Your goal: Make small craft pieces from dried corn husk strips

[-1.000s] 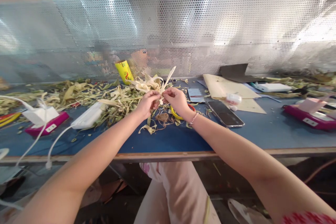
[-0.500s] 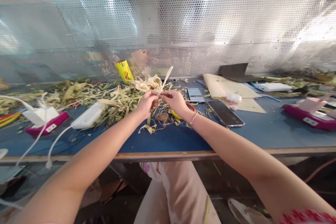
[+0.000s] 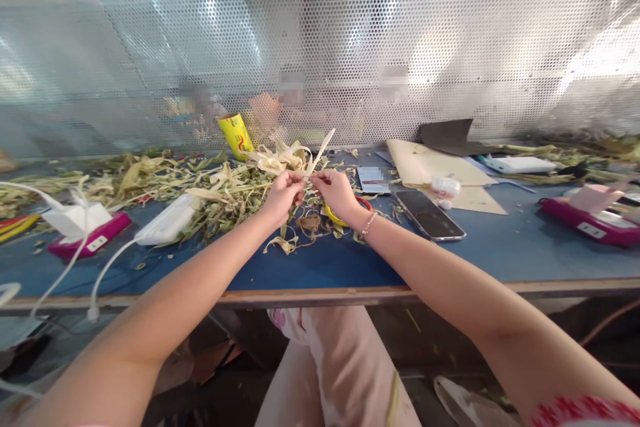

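Note:
Both hands meet over the middle of the blue table. My left hand point(image 3: 283, 199) is closed in a pinch on the base of a pale dried husk strip point(image 3: 321, 151), which points up and to the right. Close beside it, my right hand point(image 3: 336, 192) pinches at the same base, its fingertips nearly touching the left ones. Pale curled husks point(image 3: 280, 159) lie just behind the left hand. Under the hands are a brown twine bundle point(image 3: 309, 223) and a yellow and red ring point(image 3: 334, 217), partly covered by the right hand.
Dried leaves point(image 3: 220, 203) spread across the left, with a yellow can point(image 3: 235, 136) behind. A white power bank point(image 3: 167, 219) and purple power strip point(image 3: 90, 240) lie left. Right are a phone point(image 3: 430, 215), brown paper point(image 3: 435, 167) and another purple strip point(image 3: 590, 217). A perforated metal screen point(image 3: 340, 67) stands behind.
The husk strip has shifted slightly to the right with its tip a little lower. My fingertips have moved slightly right and remain close together.

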A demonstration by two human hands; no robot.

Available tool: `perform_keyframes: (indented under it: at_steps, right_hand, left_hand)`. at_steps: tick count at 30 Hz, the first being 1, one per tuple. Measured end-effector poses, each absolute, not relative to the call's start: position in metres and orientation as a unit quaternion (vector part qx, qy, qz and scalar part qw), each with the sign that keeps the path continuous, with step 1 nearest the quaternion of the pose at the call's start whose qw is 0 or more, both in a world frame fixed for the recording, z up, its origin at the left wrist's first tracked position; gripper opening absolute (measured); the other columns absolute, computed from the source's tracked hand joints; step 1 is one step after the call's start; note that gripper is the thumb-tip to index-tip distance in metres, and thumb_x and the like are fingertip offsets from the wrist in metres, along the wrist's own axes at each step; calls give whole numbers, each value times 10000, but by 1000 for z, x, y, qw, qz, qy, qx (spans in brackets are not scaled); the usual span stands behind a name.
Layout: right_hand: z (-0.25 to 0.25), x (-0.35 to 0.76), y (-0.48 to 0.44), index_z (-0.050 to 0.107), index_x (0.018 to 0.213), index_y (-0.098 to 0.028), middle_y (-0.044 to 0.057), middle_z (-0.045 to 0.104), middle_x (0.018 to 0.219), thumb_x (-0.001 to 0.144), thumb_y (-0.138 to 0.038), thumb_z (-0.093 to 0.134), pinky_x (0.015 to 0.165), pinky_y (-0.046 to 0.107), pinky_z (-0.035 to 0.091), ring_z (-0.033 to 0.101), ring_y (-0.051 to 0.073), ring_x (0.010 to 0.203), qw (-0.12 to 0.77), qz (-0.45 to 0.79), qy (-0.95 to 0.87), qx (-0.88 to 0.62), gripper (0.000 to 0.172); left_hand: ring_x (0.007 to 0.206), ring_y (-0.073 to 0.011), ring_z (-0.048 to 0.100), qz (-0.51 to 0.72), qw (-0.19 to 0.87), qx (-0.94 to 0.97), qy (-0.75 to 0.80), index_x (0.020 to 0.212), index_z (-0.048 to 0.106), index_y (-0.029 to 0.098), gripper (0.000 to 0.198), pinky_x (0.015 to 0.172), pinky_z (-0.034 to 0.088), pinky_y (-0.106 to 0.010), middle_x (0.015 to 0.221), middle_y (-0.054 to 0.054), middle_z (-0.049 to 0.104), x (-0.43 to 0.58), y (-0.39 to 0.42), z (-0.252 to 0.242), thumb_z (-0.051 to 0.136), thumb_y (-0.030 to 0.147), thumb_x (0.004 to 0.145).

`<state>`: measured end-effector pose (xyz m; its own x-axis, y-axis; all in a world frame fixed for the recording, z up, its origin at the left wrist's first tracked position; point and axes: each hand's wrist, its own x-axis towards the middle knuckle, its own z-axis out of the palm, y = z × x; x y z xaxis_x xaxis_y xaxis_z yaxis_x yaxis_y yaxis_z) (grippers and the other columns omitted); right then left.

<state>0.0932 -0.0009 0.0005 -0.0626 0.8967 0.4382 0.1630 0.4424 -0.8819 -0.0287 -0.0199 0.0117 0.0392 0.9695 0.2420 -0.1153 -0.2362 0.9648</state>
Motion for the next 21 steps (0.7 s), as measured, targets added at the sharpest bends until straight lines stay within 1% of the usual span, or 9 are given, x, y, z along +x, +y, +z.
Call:
perform_keyframes:
  at_steps: [4,7,12,16,21]
  right_hand:
    - [1,91,0,544,664,-161,-21,527,594,728,-206,512,572,237,431,498,95,578,541,443,-592,-401,85]
    - [1,90,0,519,640,-160,-38,481,577,723,-211,530,550,209,424,463,68,556,531,522,-553,-372,98]
    - [3,94,-3,508,639,-154,-48,472,595,641,-302,642,572,194,436,454,45,562,513,619,-517,-294,199]
    - [4,97,-6,531,653,-151,-56,467,588,578,-342,696,547,181,414,431,32,534,507,637,-512,-275,263]
    - [3,95,-6,544,650,-151,-49,492,597,561,-316,712,540,182,409,448,33,533,522,634,-498,-280,252]
  left_hand:
    - [395,-30,381,578,448,573,370,721,357,191,201,352,261,-157,600,73,422,-29,-19,9,531,112,658]
    - [396,-25,385,573,435,594,360,727,372,191,182,358,274,-162,639,67,431,-30,-18,8,528,119,667]
    - [411,-24,389,563,433,602,366,718,424,175,126,378,299,-167,641,53,440,-31,-17,7,517,113,661]
    - [416,-40,389,559,435,597,376,697,428,172,109,393,302,-171,553,60,412,-31,-17,8,507,110,657]
    - [410,-51,394,543,427,615,382,700,434,175,119,425,324,-185,491,68,413,-33,-17,8,549,173,670]
